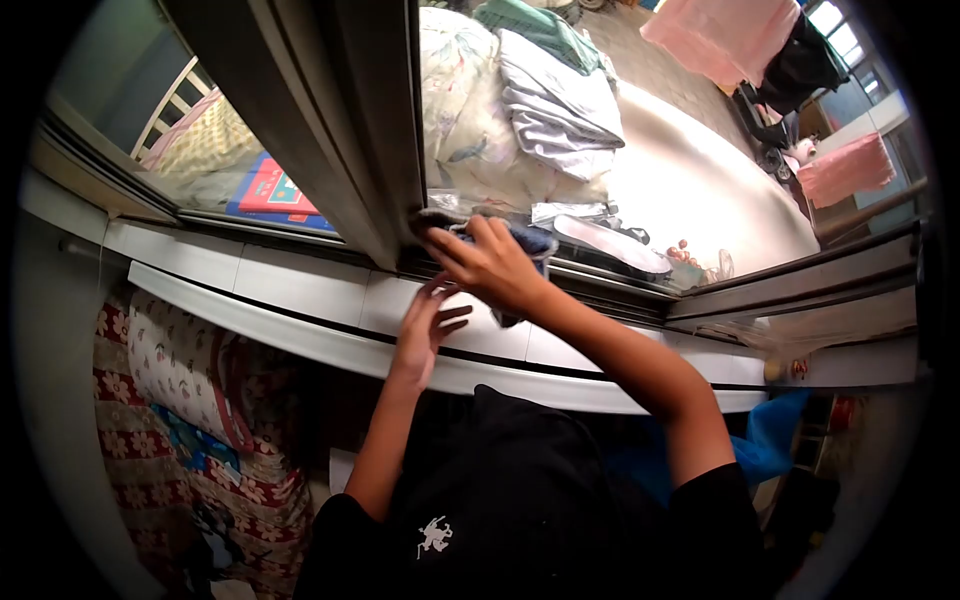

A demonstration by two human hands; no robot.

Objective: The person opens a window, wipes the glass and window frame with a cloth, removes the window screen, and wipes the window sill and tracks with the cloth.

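My right hand (490, 262) presses a bunched dark blue and grey cloth (535, 240) into the lower corner of the window, where the upright frame (385, 130) meets the sill track. Its fingers are bent over the cloth, and a dark end of it hangs below the palm. Just below and to the left, my left hand (425, 335) is raised over the white tiled sill (300, 285). Its fingers are spread and hold nothing; the fingertips come close to my right hand, and I cannot tell whether they touch.
Beyond the window lie folded white cloth (560, 100), a pale shoe insole (610, 245) and small reddish round things (682, 252). Pink cloths (725, 35) hang farther out. A red and blue book (270, 190) shows behind the left pane. Below the sill is a flowered cover (140, 430).
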